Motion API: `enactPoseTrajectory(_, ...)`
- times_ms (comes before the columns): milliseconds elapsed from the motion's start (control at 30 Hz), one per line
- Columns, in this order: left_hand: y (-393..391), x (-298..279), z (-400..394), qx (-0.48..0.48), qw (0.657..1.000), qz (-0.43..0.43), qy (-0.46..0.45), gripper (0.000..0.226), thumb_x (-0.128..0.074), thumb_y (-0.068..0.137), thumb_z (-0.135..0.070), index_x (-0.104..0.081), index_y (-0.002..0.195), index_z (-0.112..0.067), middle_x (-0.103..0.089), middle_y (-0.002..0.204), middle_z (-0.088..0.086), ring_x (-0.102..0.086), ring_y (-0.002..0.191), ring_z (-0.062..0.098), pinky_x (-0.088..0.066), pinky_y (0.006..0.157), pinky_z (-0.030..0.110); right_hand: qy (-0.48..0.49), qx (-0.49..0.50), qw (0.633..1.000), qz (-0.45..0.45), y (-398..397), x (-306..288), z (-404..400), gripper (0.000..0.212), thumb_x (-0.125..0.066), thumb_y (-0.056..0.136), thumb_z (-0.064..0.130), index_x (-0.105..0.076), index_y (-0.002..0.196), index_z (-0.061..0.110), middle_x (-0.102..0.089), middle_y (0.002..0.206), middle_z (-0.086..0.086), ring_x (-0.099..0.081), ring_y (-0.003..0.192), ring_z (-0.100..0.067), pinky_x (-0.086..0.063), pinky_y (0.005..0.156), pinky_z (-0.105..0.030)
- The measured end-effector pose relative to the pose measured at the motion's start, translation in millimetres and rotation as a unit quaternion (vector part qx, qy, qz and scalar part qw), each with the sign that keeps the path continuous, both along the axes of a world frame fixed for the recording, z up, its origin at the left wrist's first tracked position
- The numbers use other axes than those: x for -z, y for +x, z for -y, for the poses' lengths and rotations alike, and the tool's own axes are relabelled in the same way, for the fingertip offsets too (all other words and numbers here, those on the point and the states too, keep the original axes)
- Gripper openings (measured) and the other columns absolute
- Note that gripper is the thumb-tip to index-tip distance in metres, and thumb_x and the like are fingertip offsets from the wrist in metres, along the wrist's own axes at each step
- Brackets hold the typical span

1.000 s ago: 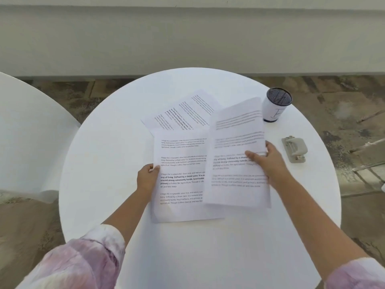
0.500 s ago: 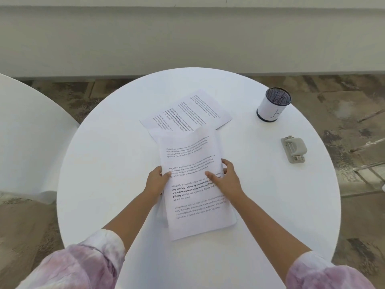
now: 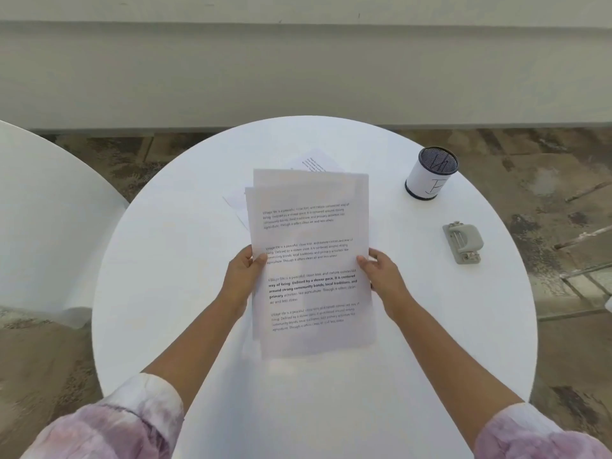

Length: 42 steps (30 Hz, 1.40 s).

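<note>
A small stack of printed sheets (image 3: 311, 260) is held up above the round white table (image 3: 172, 260), the pages slightly out of line at the top. My left hand (image 3: 243, 273) pinches the stack's left edge, thumb on the front. On the right edge my right hand (image 3: 381, 274) pinches it the same way. Another printed sheet (image 3: 314, 162) lies flat on the table behind the stack, mostly hidden by it.
A white cylindrical mesh-topped cup (image 3: 430, 177) stands at the table's back right. A grey hole punch (image 3: 463, 241) lies near the right edge. A second white table (image 3: 43, 226) sits to the left. A wall runs along the back; the floor is worn and mottled.
The right hand laid its sheet onto the left one, then both hands lifted the joined sheets off the table and tilted them up toward me.
</note>
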<state>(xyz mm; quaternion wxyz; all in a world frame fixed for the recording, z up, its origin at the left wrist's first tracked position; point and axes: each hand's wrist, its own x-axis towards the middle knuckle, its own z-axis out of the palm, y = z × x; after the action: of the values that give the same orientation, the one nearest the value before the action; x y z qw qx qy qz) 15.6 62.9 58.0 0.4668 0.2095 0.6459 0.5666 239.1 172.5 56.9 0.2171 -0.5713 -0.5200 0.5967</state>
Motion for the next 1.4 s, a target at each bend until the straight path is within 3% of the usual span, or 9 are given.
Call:
enactPoseTrajectory(100,-3.7,-20.6,-7.3,-0.008,0.999,-0.015,0.049,0.016,-0.053,0.092,-0.011,-0.061,0.105,-0.016,-0.069,0.1,0.004,-0.065,0.085,0.02,-0.054,0.064,0.022,0.107,0.005,0.994,-0.026,-5.4,-22.2,-4.6,0.026,-0.05,0.094,0.013,-0.051,0.12,0.014,-0.068,0.095,0.005,-0.066,0.078,0.0,-0.053,0.065,-0.015)
enactPoseTrajectory(200,-8.7,-39.3,-13.3,-0.027,0.994,-0.028,0.103,0.015,-0.056,0.09,-0.01,-0.065,0.098,-0.02,-0.07,0.098,-0.001,-0.067,0.086,0.015,-0.054,0.066,0.021,0.172,0.005,0.982,-0.071,-11.0,-41.4,-7.4,0.022,-0.05,0.094,0.01,-0.052,0.115,0.015,-0.069,0.096,0.005,-0.067,0.085,-0.005,-0.055,0.077,-0.023)
enactPoseTrajectory(400,-9.1,-58.8,-12.0,-0.022,0.983,-0.054,0.176,0.018,-0.056,0.09,-0.01,-0.066,0.096,-0.024,-0.074,0.095,-0.013,-0.068,0.088,0.007,-0.053,0.071,0.017,0.218,-0.007,0.968,-0.126,-18.0,-55.5,-3.4,0.03,-0.042,0.092,-0.006,-0.046,0.1,0.022,-0.065,0.099,0.005,-0.064,0.089,0.002,-0.052,0.08,-0.018)
enactPoseTrajectory(600,0.9,-49.4,-2.9,-0.027,0.985,-0.102,0.136,0.021,-0.058,0.09,-0.017,-0.06,0.103,-0.033,-0.068,0.102,-0.013,-0.063,0.093,0.008,-0.051,0.076,0.023,0.237,-0.017,0.966,-0.1,-20.3,-48.9,8.4,0.039,-0.044,0.085,-0.008,-0.041,0.105,0.026,-0.057,0.1,0.019,-0.057,0.098,0.001,-0.05,0.09,-0.033)
enactPoseTrajectory(800,4.6,-54.1,-8.2,-0.021,0.981,-0.126,0.145,0.02,-0.056,0.091,-0.019,-0.062,0.098,-0.037,-0.07,0.09,-0.024,-0.066,0.085,0.0,-0.053,0.067,0.014,0.29,-0.014,0.953,-0.086,-20.8,-51.6,5.8,0.006,-0.039,0.098,0.017,-0.045,0.099,0.016,-0.059,0.094,0.004,-0.055,0.086,-0.01,-0.048,0.076,-0.034)
enactPoseTrajectory(1000,11.2,-44.1,-7.7,-0.027,0.988,-0.098,0.115,0.019,-0.053,0.093,-0.018,-0.06,0.11,-0.022,-0.067,0.101,-0.007,-0.062,0.097,0.016,-0.051,0.08,0.026,0.281,-0.028,0.958,-0.051,-19.9,-36.7,12.0,0.01,-0.033,0.098,0.007,-0.043,0.1,0.007,-0.054,0.088,0.006,-0.05,0.073,0.01,-0.041,0.063,-0.006)
enactPoseTrajectory(1167,11.6,-43.2,-8.6,-0.036,0.988,-0.096,0.112,0.015,-0.054,0.092,-0.021,-0.064,0.097,-0.031,-0.069,0.095,-0.011,-0.065,0.088,0.011,-0.054,0.076,0.027,0.302,-0.003,0.952,-0.055,-19.0,-30.6,15.3,0.017,-0.033,0.099,0.007,-0.04,0.088,0.017,-0.048,0.078,0.015,-0.047,0.066,0.01,-0.037,0.057,-0.003)
enactPoseTrajectory(1300,14.2,-31.4,-7.0,-0.046,0.99,-0.096,0.088,0.014,-0.053,0.093,-0.018,-0.062,0.103,-0.022,-0.067,0.097,-0.004,-0.063,0.092,0.018,-0.052,0.076,0.027,0.286,-0.021,0.957,-0.034,-16.5,-22.3,16.6,0.014,-0.033,0.099,0.009,-0.039,0.087,0.014,-0.051,0.08,0.013,-0.047,0.066,0.011,-0.037,0.056,-0.004)
enactPoseTrajectory(1400,8.7,-28.0,-6.1,-0.092,0.987,-0.106,0.081,0.01,-0.055,0.092,-0.017,-0.061,0.099,-0.019,-0.067,0.093,-0.003,-0.064,0.084,0.015,-0.054,0.07,0.024,0.285,-0.032,0.958,-0.023,-16.1,-19.4,13.2,0.015,-0.035,0.099,0.012,-0.044,0.094,0.022,-0.056,0.085,0.014,-0.052,0.072,0.011,-0.041,0.061,-0.005)
